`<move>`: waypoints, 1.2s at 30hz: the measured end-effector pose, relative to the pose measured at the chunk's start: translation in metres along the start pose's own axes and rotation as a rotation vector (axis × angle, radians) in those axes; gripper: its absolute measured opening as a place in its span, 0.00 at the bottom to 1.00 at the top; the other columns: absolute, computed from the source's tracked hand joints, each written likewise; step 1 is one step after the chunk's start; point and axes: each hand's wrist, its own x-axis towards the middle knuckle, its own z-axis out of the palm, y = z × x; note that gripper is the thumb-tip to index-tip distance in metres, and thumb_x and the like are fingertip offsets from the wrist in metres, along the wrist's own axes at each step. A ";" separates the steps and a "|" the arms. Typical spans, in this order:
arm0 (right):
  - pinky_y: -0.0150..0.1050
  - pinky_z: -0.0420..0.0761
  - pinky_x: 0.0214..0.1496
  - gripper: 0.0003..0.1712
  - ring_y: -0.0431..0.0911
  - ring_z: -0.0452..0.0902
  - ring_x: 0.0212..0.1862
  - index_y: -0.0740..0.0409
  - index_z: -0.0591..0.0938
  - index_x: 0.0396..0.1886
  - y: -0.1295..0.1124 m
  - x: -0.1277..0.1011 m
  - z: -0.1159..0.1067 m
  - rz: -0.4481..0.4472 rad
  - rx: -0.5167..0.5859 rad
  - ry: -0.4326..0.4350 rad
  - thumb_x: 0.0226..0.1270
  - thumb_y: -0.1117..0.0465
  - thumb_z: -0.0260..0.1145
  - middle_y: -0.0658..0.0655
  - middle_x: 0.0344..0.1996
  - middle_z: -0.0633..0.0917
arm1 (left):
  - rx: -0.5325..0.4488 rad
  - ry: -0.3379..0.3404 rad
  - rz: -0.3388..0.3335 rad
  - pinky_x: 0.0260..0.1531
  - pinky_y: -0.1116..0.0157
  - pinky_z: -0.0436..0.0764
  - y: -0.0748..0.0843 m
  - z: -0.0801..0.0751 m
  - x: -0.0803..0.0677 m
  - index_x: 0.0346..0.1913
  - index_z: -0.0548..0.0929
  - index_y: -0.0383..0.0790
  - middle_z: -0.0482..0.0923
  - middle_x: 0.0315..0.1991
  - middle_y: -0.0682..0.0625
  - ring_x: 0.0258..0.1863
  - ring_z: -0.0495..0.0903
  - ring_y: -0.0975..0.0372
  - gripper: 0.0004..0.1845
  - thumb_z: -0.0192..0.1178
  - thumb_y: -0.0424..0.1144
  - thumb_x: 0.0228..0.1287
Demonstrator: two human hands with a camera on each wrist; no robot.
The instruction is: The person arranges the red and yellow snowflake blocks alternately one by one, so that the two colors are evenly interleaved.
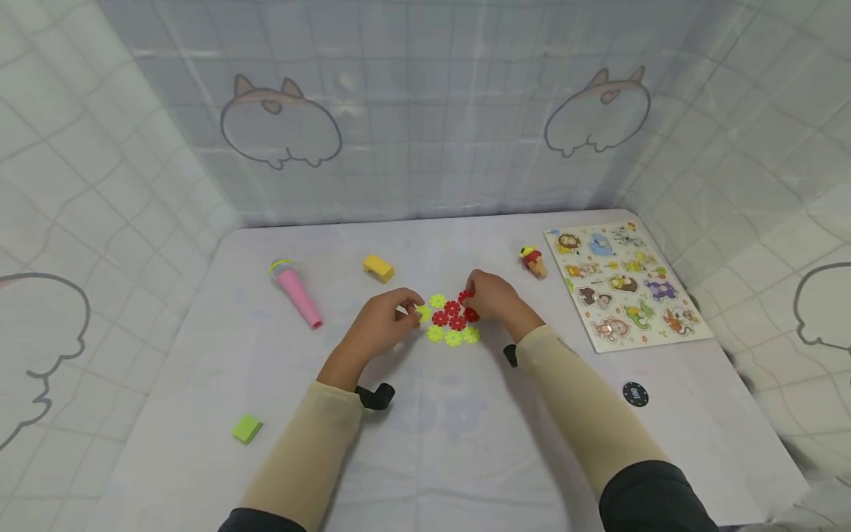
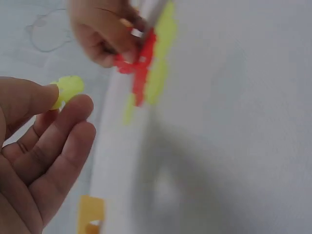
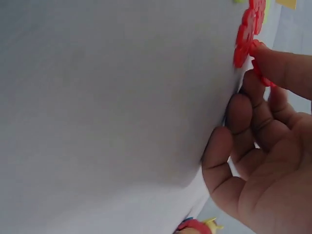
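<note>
A flat cluster of interlocking flower-shaped discs (image 1: pixel 453 323) is laid at the middle of the table (image 1: pixel 465 443): red discs at the centre, yellow-green discs along its near and far-left edges. The assembly is judged to be partly built. Several discs are already joined, and two more are held at its edges and not yet seen to be seated.

The left hand (image 1: pixel 382 325) is placed at the left edge of the cluster, and a yellow-green disc (image 2: pixel 68 90) is pinched between its thumb and forefinger. The right hand (image 1: pixel 490 295) is placed at the far right edge, and a red disc (image 3: pixel 261 73) is gripped between its thumb and fingertips, touching the red part of the cluster.

The whole layout is given by the head view only: a pink toy microphone (image 1: pixel 297 293) and a yellow block (image 1: pixel 378 267) far left, a green block (image 1: pixel 247 428) near left, an animal puzzle board (image 1: pixel 625 284) to the right. The left pinch is shown clearly by the left wrist view alone, with the disc clear of the cluster. The contact of the red disc with the cluster is shown by the right wrist view alone.
</note>
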 end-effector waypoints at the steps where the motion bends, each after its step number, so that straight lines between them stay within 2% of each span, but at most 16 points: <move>1: 0.45 0.79 0.46 0.14 0.53 0.75 0.45 0.60 0.76 0.51 0.002 0.000 0.000 -0.010 0.031 0.015 0.74 0.58 0.68 0.58 0.43 0.80 | -0.031 0.007 0.015 0.35 0.59 0.82 0.001 -0.004 -0.004 0.56 0.84 0.51 0.80 0.43 0.54 0.41 0.86 0.59 0.12 0.66 0.39 0.73; 5: 0.45 0.78 0.46 0.12 0.52 0.75 0.46 0.58 0.78 0.52 0.010 -0.006 -0.004 -0.043 0.168 0.089 0.75 0.59 0.66 0.58 0.46 0.80 | -0.127 0.032 0.054 0.36 0.57 0.82 0.001 -0.016 -0.022 0.58 0.85 0.50 0.80 0.45 0.52 0.41 0.88 0.59 0.15 0.67 0.37 0.72; 9: 0.46 0.81 0.46 0.11 0.51 0.80 0.43 0.58 0.80 0.52 0.014 -0.023 -0.009 -0.071 0.332 0.111 0.75 0.61 0.67 0.58 0.47 0.81 | -0.204 0.041 0.002 0.40 0.55 0.83 -0.002 -0.026 -0.041 0.60 0.87 0.52 0.82 0.48 0.54 0.41 0.88 0.62 0.18 0.70 0.39 0.68; 13: 0.49 0.85 0.48 0.12 0.50 0.85 0.40 0.62 0.82 0.52 0.012 -0.046 -0.012 -0.111 0.485 0.075 0.73 0.63 0.69 0.60 0.45 0.82 | -0.249 0.037 -0.070 0.45 0.53 0.81 -0.008 -0.036 -0.056 0.61 0.87 0.54 0.84 0.49 0.55 0.42 0.88 0.63 0.21 0.74 0.43 0.65; 18: 0.48 0.86 0.46 0.11 0.50 0.86 0.37 0.63 0.84 0.49 0.001 -0.073 -0.003 -0.161 0.551 -0.019 0.71 0.65 0.72 0.60 0.41 0.83 | -0.206 0.028 -0.133 0.45 0.54 0.81 -0.022 -0.042 -0.074 0.62 0.86 0.53 0.86 0.49 0.55 0.43 0.87 0.62 0.24 0.75 0.45 0.64; 22: 0.43 0.87 0.43 0.08 0.49 0.86 0.35 0.60 0.86 0.47 -0.014 -0.088 0.012 -0.203 0.516 -0.147 0.70 0.66 0.71 0.57 0.38 0.83 | -0.151 0.022 -0.171 0.43 0.57 0.82 -0.038 -0.042 -0.089 0.62 0.87 0.51 0.84 0.52 0.54 0.44 0.86 0.61 0.23 0.75 0.42 0.63; 25: 0.42 0.87 0.41 0.08 0.47 0.86 0.34 0.58 0.87 0.46 -0.028 -0.092 0.027 -0.245 0.461 -0.202 0.70 0.67 0.71 0.54 0.36 0.84 | -0.152 0.020 -0.200 0.44 0.58 0.82 -0.048 -0.041 -0.096 0.61 0.88 0.51 0.84 0.51 0.51 0.44 0.86 0.61 0.22 0.75 0.41 0.63; 28: 0.40 0.85 0.39 0.07 0.45 0.85 0.32 0.56 0.86 0.45 -0.043 -0.091 0.042 -0.288 0.405 -0.224 0.69 0.67 0.72 0.52 0.34 0.84 | -0.145 0.021 -0.234 0.43 0.58 0.82 -0.053 -0.040 -0.098 0.60 0.88 0.52 0.84 0.51 0.51 0.43 0.86 0.61 0.22 0.74 0.40 0.62; 31: 0.38 0.84 0.37 0.06 0.43 0.84 0.31 0.53 0.86 0.43 -0.059 -0.086 0.055 -0.295 0.346 -0.229 0.68 0.64 0.73 0.49 0.33 0.84 | -0.137 0.012 -0.260 0.43 0.58 0.82 -0.055 -0.038 -0.098 0.59 0.89 0.51 0.84 0.49 0.50 0.42 0.86 0.61 0.22 0.74 0.39 0.62; 36: 0.35 0.80 0.37 0.07 0.41 0.80 0.33 0.52 0.86 0.42 -0.079 -0.078 0.074 -0.297 0.217 -0.197 0.66 0.62 0.75 0.47 0.31 0.83 | -0.124 0.002 -0.242 0.41 0.60 0.82 -0.061 -0.029 -0.097 0.58 0.89 0.47 0.85 0.46 0.51 0.38 0.86 0.62 0.21 0.75 0.38 0.61</move>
